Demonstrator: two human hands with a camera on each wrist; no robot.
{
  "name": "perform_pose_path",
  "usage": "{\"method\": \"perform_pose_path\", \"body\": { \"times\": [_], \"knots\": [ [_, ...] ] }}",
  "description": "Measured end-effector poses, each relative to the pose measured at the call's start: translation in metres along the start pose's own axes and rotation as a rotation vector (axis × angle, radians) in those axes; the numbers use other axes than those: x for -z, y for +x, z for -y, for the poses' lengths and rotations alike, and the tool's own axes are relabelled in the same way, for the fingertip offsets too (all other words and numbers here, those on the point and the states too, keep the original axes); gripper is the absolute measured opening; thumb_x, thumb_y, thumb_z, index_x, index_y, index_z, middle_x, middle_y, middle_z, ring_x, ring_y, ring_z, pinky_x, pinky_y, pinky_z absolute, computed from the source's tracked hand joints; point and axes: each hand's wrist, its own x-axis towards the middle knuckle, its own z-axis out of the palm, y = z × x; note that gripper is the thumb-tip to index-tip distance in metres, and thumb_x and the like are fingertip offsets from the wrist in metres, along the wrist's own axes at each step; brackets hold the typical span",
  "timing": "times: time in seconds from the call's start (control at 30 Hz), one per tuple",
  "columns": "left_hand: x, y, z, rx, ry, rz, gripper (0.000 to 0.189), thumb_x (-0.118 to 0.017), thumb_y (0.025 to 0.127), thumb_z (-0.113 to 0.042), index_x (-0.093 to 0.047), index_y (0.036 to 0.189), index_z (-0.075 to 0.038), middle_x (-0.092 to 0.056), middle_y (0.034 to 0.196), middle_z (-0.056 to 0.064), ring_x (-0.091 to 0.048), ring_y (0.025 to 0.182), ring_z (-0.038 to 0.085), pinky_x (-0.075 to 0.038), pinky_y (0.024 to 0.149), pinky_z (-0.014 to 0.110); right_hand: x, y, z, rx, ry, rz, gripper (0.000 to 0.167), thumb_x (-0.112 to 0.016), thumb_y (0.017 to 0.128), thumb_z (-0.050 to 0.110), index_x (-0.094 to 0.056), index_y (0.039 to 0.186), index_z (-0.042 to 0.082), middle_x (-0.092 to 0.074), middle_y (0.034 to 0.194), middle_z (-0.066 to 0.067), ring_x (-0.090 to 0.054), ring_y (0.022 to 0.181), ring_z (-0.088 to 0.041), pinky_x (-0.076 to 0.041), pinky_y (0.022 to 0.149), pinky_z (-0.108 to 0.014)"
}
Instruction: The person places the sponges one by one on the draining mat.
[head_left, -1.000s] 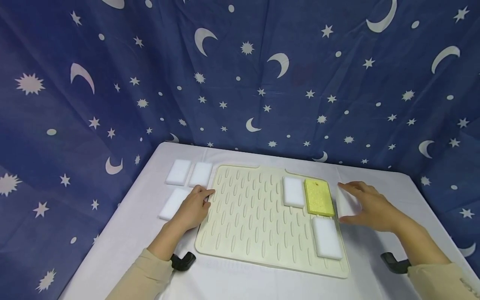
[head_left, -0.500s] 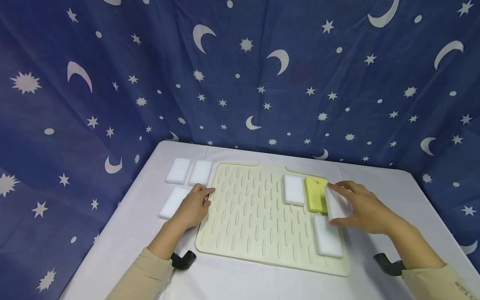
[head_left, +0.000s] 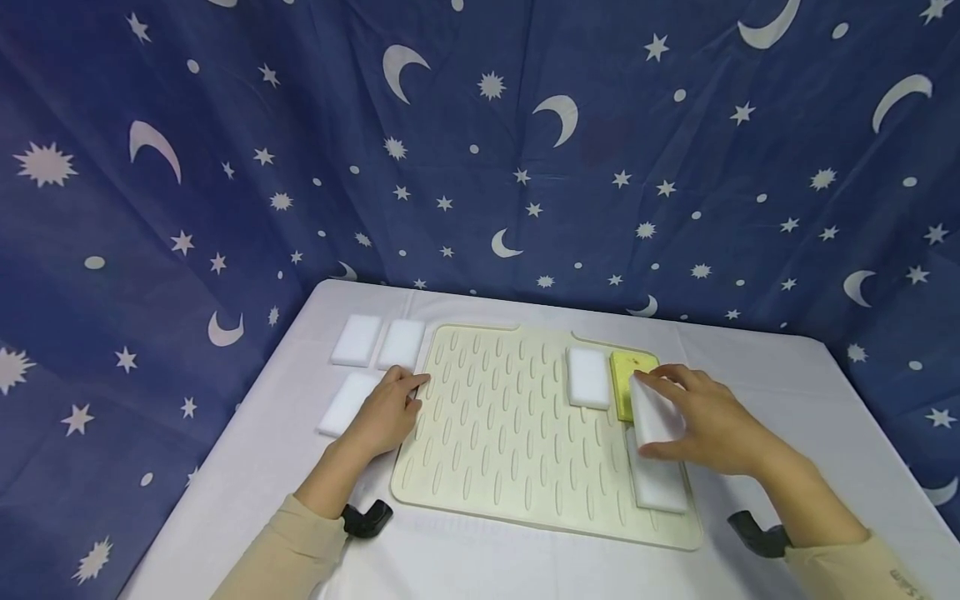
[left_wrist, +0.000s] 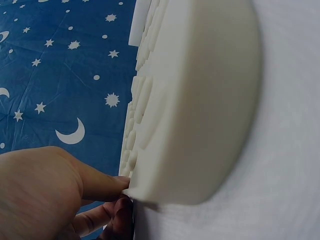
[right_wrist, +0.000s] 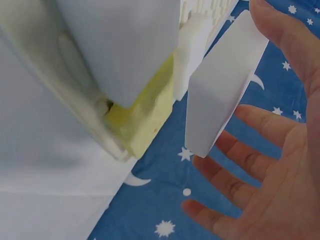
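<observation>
A cream drying mat [head_left: 495, 425] with raised oval ridges lies on the table. At its left edge, my left hand [head_left: 384, 414] pinches the rim between thumb and fingers, seen closely in the left wrist view. My right hand [head_left: 708, 425] holds a white sponge block [right_wrist: 222, 85] by its two ends, tilted over the mat's right side. In the head view this block overlaps a yellow sponge [head_left: 623, 385] and another white sponge [head_left: 662, 487] nearer the front. A further white sponge [head_left: 588, 377] lies just left of the yellow one.
Three white sponges sit left of the mat: one at the far left [head_left: 356, 340], one beside it [head_left: 402, 343], and one closer [head_left: 347, 404], partly behind my left hand. White cloth [head_left: 750, 375] covers the table. A blue curtain [head_left: 450, 125] with moons and stars stands behind.
My right hand has carried the white sponge leftward from beyond the mat's right edge to over the yellow and front white sponges. My left hand has stayed at the mat's left edge.
</observation>
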Motion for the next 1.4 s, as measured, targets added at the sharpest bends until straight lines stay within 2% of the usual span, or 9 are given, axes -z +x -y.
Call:
{"method": "perform_pose_path", "body": {
  "times": [0.23, 0.57, 0.87, 1.4],
  "knots": [
    [0.0, 0.0, 0.001, -0.003, 0.009, -0.004, 0.044, -0.061, 0.101, -0.006, -0.059, 0.145, -0.002, -0.057, 0.127, 0.013, -0.056, 0.091, 0.016, -0.048, 0.084, 0.035, -0.007, -0.001, 0.011, -0.009, 0.002, 0.0, 0.107, -0.092, 0.068, 0.059, -0.047, 0.157, 0.019, -0.049, 0.151, -0.016, -0.047, 0.135, -0.044, -0.039, 0.108, -0.07],
    [0.001, -0.001, 0.001, 0.006, 0.008, -0.001, 0.044, -0.06, 0.102, -0.006, -0.058, 0.146, -0.003, -0.056, 0.127, 0.012, -0.055, 0.091, 0.016, -0.047, 0.083, 0.035, -0.02, 0.0, 0.023, 0.079, 0.027, -0.05, 0.103, -0.089, 0.069, 0.063, -0.051, 0.154, 0.02, -0.054, 0.144, -0.011, -0.053, 0.128, -0.041, -0.04, 0.107, -0.066],
    [0.001, -0.001, -0.001, -0.001, 0.006, 0.0, 0.044, -0.06, 0.102, -0.006, -0.058, 0.146, -0.002, -0.056, 0.128, 0.013, -0.056, 0.091, 0.017, -0.049, 0.083, 0.036, -0.035, 0.002, 0.035, 0.12, 0.034, -0.063, 0.1, -0.091, 0.069, 0.058, -0.053, 0.152, 0.018, -0.056, 0.141, -0.008, -0.056, 0.126, -0.04, -0.041, 0.107, -0.063],
    [0.002, 0.0, -0.003, -0.001, 0.006, 0.003, 0.044, -0.06, 0.102, -0.006, -0.058, 0.146, -0.002, -0.056, 0.128, 0.014, -0.057, 0.092, 0.017, -0.049, 0.084, 0.036, -0.05, 0.005, 0.051, 0.122, 0.036, -0.045, 0.102, -0.091, 0.067, 0.061, -0.054, 0.152, 0.019, -0.057, 0.139, -0.006, -0.057, 0.123, -0.037, -0.043, 0.108, -0.059]
  ]
}}
